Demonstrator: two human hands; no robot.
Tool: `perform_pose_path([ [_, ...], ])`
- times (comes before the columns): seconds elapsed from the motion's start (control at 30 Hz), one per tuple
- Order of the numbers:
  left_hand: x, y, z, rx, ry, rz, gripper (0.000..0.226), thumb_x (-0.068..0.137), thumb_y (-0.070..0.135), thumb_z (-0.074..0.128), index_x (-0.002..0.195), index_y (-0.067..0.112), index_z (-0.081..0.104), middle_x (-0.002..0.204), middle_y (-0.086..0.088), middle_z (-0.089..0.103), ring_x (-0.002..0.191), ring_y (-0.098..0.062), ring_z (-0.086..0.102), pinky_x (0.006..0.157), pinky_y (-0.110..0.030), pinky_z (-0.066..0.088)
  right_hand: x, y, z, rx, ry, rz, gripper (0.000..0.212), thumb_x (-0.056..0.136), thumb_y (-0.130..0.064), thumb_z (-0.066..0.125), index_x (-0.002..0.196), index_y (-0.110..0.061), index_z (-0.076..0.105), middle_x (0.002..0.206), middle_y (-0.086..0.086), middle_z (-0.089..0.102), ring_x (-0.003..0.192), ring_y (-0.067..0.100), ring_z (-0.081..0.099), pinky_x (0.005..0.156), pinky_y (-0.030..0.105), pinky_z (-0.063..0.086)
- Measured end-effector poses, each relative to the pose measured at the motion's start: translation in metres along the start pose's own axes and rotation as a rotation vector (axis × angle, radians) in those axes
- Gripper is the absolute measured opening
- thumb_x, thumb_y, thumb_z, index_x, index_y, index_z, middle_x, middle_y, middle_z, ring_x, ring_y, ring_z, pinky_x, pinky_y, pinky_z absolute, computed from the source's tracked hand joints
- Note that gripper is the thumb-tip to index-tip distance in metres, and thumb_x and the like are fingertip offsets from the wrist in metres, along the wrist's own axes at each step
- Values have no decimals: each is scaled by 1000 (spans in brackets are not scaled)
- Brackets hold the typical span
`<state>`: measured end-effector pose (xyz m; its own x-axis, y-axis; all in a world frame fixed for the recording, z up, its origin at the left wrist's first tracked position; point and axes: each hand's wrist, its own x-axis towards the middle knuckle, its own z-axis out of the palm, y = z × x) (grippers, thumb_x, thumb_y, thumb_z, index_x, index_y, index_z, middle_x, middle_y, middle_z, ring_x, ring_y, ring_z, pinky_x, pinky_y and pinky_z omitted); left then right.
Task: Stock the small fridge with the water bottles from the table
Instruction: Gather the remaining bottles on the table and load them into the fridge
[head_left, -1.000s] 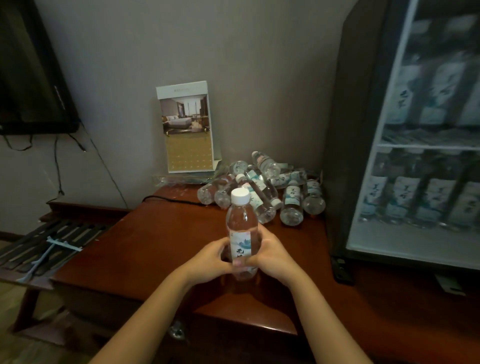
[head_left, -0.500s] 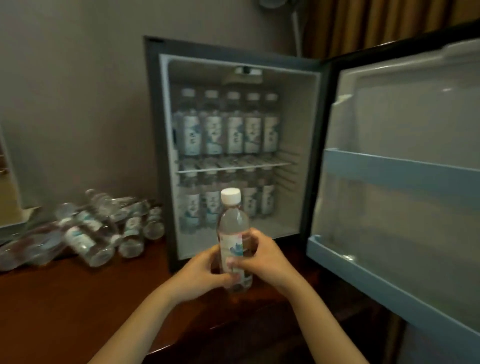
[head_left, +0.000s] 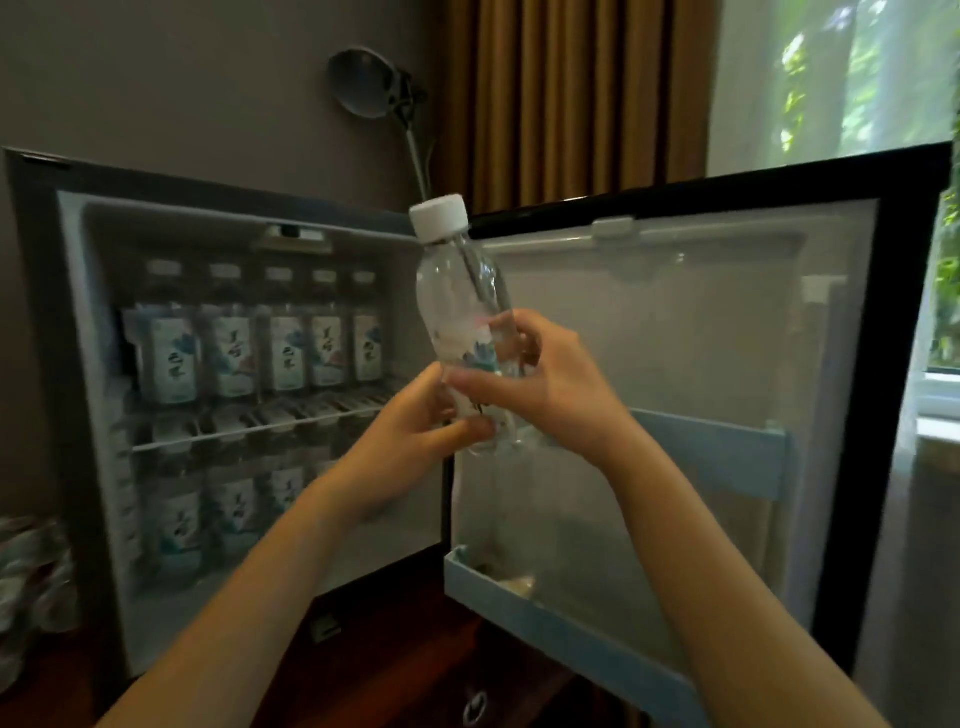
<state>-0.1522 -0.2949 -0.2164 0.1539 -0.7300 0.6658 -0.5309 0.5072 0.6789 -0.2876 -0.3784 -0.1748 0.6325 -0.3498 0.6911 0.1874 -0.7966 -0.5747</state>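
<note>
Open fridge (head_left: 72, 364) ahead; bottle (head_left: 457, 296) raised higher than before, left hand (head_left: 410, 441) and right hand (head_left: 556, 384) gripping it, ready to shelve

— What sort of place is this?

— A hotel guest room, by the look of it. A small fridge (head_left: 44, 322) of the minibar kind stands on a dark wooden desk (head_left: 410, 675), with its door (head_left: 727, 338) swung open.

— A home could have one.

— Not stocked like this. It has two shelves of identical water bottles (head_left: 285, 353), same label, lined in rows, and a blurred heap of loose bottles (head_left: 26, 571) on the desk at the left.

— Anything else?

— Heavy brown curtains (head_left: 571, 93) beside a window (head_left: 831, 78) with green leaves outside. There's a plain grey wall (head_left: 182, 78) and a round fitting on a bendy arm (head_left: 363, 80). Lamp or mirror, I cannot tell.
</note>
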Motion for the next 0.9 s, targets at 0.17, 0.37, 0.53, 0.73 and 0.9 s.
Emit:
perform_pose_path([
  [0.17, 43, 15, 15, -45, -58, 67, 42, 85, 20, 60, 124, 23, 44, 113, 5, 64, 106, -9, 63, 86, -23, 51, 17, 3, -25, 139, 111, 9, 33, 78, -33, 71, 106, -22, 58, 95, -1, 66, 87, 11, 65, 77, 27, 57],
  [0.37, 73, 6, 37, -30, -103, 60, 61, 85, 32, 62, 137, 16, 36, 125, -1, 59, 114, -17, 59, 97, -36, 49, 27, 28, -40, 202, 236, 71, 53, 70, -46, 74, 111, -15, 62, 101, 11, 66, 93, 25, 66, 82, 46, 56],
  [0.53, 91, -2, 57, 83, -104, 47, 65, 83, 36, 60, 139, 17, 33, 128, 1, 56, 114, -11, 58, 97, -35, 48, 27, 53, -70, 266, 163, -2, 22, 81, -20, 70, 102, -20, 62, 97, 6, 68, 88, 15, 66, 79, 29, 56],
  [0.73, 124, -7, 63, 184, -46, -39, 58, 91, 24, 57, 140, 16, 27, 135, -3, 51, 115, -11, 55, 98, -31, 47, 52, 86, -79, 315, 198, 122, 27, 85, -30, 65, 110, -21, 60, 104, 4, 69, 94, 15, 68, 81, 28, 55],
  [0.9, 134, -15, 65, 318, 60, -30, 58, 90, 21, 60, 139, 14, 30, 128, 1, 53, 111, -9, 53, 88, -20, 44, 67, 102, -75, 346, 183, 136, 32, 88, -22, 61, 117, -11, 54, 114, 13, 63, 94, 14, 65, 76, 20, 55],
])
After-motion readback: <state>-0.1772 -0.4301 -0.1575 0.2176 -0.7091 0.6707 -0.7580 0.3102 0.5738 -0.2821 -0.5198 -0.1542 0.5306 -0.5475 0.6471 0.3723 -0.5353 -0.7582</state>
